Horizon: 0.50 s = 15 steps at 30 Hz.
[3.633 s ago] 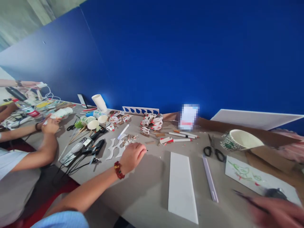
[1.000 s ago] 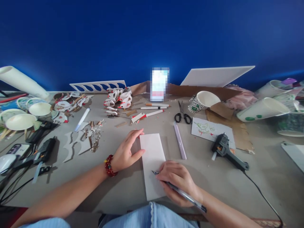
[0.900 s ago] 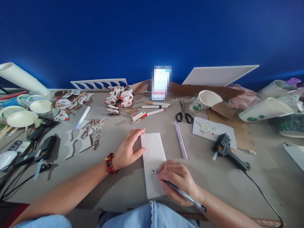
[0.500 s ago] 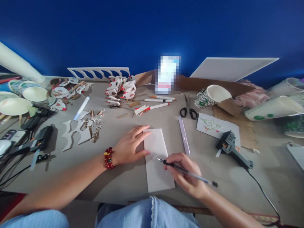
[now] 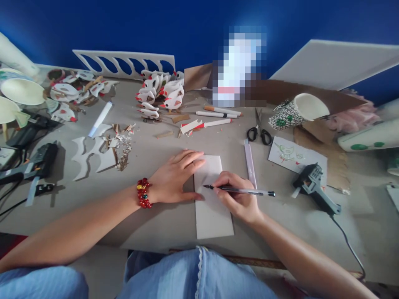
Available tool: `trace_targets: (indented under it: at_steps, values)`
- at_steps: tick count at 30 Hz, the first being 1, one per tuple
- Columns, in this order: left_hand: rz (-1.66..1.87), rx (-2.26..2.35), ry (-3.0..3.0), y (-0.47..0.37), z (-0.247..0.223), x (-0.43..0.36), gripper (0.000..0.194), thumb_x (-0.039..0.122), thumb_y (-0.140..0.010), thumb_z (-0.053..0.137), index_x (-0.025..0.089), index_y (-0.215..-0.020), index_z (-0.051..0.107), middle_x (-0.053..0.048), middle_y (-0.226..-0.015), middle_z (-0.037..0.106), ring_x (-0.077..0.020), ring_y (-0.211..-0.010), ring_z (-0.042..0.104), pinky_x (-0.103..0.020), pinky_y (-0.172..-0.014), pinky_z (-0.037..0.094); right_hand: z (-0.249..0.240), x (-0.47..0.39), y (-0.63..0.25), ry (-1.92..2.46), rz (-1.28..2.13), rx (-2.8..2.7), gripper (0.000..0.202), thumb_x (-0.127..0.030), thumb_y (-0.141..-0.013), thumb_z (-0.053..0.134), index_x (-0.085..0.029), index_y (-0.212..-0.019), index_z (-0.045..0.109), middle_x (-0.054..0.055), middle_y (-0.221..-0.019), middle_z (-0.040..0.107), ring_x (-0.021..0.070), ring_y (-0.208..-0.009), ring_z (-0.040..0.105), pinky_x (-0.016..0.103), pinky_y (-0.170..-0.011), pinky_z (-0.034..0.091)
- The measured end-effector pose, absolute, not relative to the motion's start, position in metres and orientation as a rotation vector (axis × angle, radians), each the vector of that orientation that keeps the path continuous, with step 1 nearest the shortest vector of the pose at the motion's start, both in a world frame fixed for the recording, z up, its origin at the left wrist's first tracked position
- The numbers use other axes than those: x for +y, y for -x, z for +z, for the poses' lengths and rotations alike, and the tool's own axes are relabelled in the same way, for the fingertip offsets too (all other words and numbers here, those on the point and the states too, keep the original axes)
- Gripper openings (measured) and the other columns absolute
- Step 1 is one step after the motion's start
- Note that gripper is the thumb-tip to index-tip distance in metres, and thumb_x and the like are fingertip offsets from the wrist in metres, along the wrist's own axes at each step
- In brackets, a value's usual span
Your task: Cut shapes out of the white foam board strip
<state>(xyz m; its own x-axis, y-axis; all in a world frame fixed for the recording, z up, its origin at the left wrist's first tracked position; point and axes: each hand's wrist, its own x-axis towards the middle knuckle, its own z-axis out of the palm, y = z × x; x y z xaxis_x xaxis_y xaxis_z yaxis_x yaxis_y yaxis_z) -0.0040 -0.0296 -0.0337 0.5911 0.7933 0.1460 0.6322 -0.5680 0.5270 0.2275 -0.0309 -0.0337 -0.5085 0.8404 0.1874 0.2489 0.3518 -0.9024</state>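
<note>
A blank-looking white board (image 5: 214, 216) lies upright on the grey table in front of me. My left hand (image 5: 174, 176) rests across its left edge with fingers and thumb spread, a red bead bracelet at the wrist. In my right hand (image 5: 238, 197) is a black-and-clear pen (image 5: 246, 190), pinched between thumb and fingers. The pen's tip points left and is at or just over the board's middle. Beyond my right hand lies a pale purple strip (image 5: 250, 162).
Behind are markers (image 5: 218, 123), black-handled scissors (image 5: 259, 133) and white bird cutouts (image 5: 173, 95). On the right are a glue gun (image 5: 316, 187), a drawn-on card (image 5: 285, 155) and a patterned cup (image 5: 286, 114). Left are cut scraps (image 5: 84, 155) and another glue gun (image 5: 37, 164).
The view has shifted, so the table items sit higher. My right hand has turned the pen nearer to level, and its tip has moved up and left over the board. My left hand stays on the board.
</note>
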Motion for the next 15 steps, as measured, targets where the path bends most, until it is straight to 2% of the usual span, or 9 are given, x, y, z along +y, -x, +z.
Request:
trace_targets:
  at_steps: [4, 8, 15]
  values:
    - [0.499, 1.159, -2.414, 0.004, -0.034, -0.028, 0.085, 0.071, -0.078, 0.06, 0.016, -0.14, 0.042, -0.019, -0.149, 0.041, -0.0344, -0.139, 0.036, -0.053, -0.115, 0.033, -0.037, -0.029, -0.229, 0.954, 1.171, -1.906, 0.007, -0.016, -0.085, 0.059, -0.021, -0.082, 0.062, -0.001, -0.071, 0.061, 0.0133, -0.062, 0.055, 0.026, -0.058, 0.041]
    - [0.469, 1.19, -2.445, 0.006, -0.038, -0.017, 0.082, 0.066, -0.085, 0.056, 0.014, -0.145, 0.034, -0.019, -0.156, 0.032, -0.0335, -0.144, 0.029, -0.052, -0.117, 0.029, -0.035, -0.017, -0.227, 1.049, 1.317, -1.78, 0.004, -0.022, -0.089, 0.059, -0.021, -0.09, 0.063, 0.0, -0.074, 0.063, 0.0138, -0.064, 0.057, 0.026, -0.059, 0.043]
    - [0.495, 1.278, -2.488, 0.012, -0.042, 0.003, 0.076, 0.06, -0.087, 0.057, 0.016, -0.145, 0.035, -0.018, -0.154, 0.035, -0.0335, -0.144, 0.03, -0.053, -0.117, 0.03, -0.033, 0.009, -0.213, 1.086, 1.396, -1.605, 0.006, -0.025, -0.086, 0.061, -0.02, -0.089, 0.062, 0.0, -0.073, 0.063, 0.0134, -0.063, 0.056, 0.025, -0.056, 0.043]
